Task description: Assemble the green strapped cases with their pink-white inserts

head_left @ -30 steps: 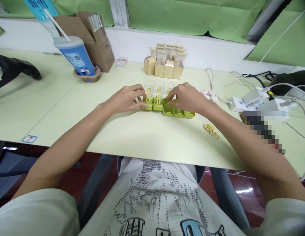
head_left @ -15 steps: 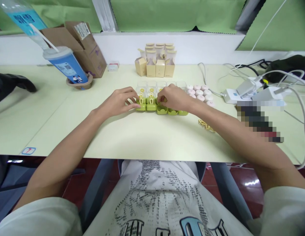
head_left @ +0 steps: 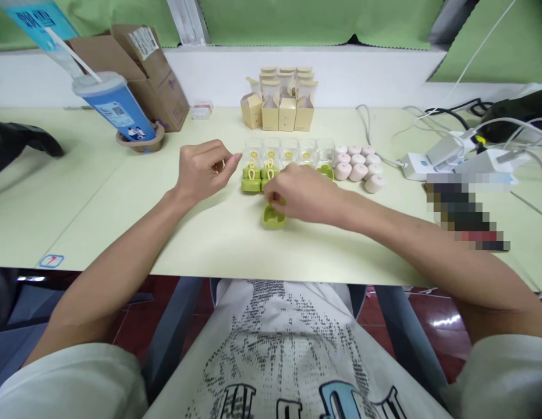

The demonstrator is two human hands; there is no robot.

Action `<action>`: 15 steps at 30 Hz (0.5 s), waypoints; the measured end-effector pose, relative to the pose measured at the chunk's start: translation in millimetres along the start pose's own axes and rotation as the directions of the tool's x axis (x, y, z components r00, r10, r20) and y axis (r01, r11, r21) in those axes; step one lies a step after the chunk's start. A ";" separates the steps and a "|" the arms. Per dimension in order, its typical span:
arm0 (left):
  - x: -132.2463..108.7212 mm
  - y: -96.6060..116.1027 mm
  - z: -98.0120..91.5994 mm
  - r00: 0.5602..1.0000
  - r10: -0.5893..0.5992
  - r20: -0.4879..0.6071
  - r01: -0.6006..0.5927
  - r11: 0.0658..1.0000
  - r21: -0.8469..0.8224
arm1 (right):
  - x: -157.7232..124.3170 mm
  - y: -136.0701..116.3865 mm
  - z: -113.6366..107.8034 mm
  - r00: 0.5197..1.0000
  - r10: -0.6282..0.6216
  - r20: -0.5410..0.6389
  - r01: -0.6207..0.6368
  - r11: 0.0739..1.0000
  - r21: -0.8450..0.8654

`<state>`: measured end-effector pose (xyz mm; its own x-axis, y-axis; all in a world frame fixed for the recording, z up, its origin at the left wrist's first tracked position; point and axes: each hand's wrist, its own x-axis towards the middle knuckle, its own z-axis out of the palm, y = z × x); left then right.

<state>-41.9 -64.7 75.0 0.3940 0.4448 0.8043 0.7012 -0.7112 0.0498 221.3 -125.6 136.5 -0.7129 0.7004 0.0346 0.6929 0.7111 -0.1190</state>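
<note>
While the left hand [head_left: 205, 171] hovers over the desk [head_left: 227, 250] just left of the row, its fingers curl with nothing seen in them; whether their tips meet, I cannot tell. The right hand [head_left: 277, 195] seems to pinch an open green plastic case [head_left: 274, 217] by its far rim, though the fingertips partly hide the contact. That case sits nearer the front edge of the desk than two green cases with yellow loops [head_left: 252, 174], beside the left hand. Behind these, towards the back edge, stand clear plastic cups [head_left: 289, 150]; to their right are pale pink round pieces [head_left: 343, 170].

The step in hand looks like handling this single case apart from the others. The next move, I judge, calls for a steady hold on its rim, perhaps with the left fingers bracing, and care not to nudge the row.
</note>
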 end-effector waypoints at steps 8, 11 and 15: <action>-2.2 19.5 7.1 0.989 0.147 0.001 -0.147 0.988 0.045 | -5.4 -27.7 25.9 0.998 -0.003 0.056 0.006 0.998 -0.066; -0.7 28.9 2.8 0.985 0.170 0.042 -0.169 0.985 -0.022 | -4.2 -28.7 22.2 0.999 -0.007 0.045 0.009 0.999 -0.040; 6.5 41.4 -14.6 0.972 0.132 0.195 -0.086 0.970 -0.229 | -14.5 -12.7 -14.0 0.994 0.061 -0.088 -0.056 0.997 0.056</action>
<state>-19.0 -99.2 91.0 0.5916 0.4442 0.6728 0.5100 -0.8525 0.1144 224.3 -143.9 151.4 -0.6573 0.7449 0.1146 0.7245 0.6664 -0.1763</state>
